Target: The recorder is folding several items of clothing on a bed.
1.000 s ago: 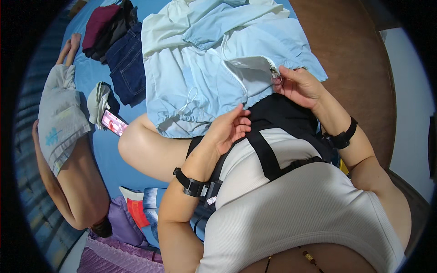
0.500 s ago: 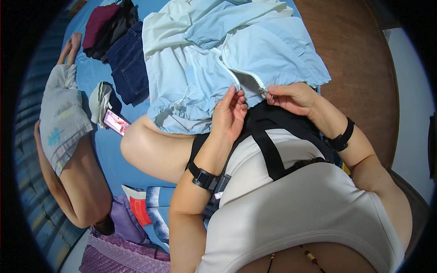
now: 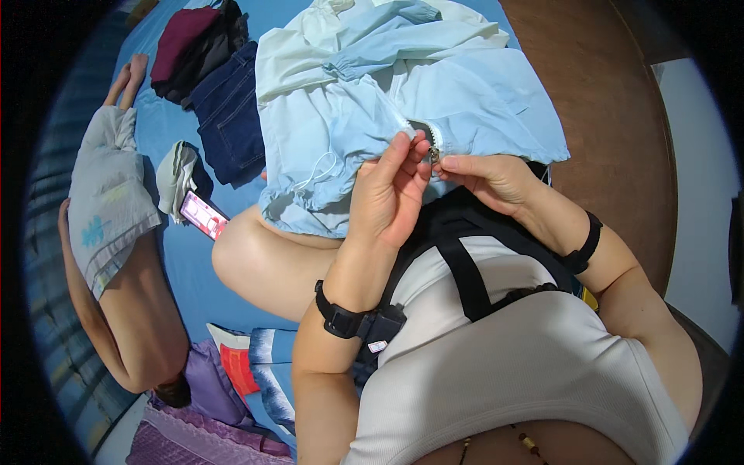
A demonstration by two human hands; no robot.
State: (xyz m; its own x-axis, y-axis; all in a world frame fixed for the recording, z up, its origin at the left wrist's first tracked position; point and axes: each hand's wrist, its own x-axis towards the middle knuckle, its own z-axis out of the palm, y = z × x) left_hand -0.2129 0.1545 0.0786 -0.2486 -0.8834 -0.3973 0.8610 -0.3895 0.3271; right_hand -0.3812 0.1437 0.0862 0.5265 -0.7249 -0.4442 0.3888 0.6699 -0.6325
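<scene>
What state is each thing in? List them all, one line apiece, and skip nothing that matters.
Light blue jacket: spread out, rumpled
Zip: sides parted near the hem; higher up, unclear
Left hand: pinching the zip's left edge
Right hand: closed on the metal pull
Phone: face up, screen lit
Dark blue jeans: folded
Maroon garment: folded
Black wrist straps: fastened
Other person: lying down

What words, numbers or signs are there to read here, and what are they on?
None that I can read.
White label on the black wrist device: too small to read.
Phone screen: too small and blurred.
Blue print on the pale grey shorts: no clear letters.
Light blue jacket at the left hand and right hand: no writing visible.
</scene>
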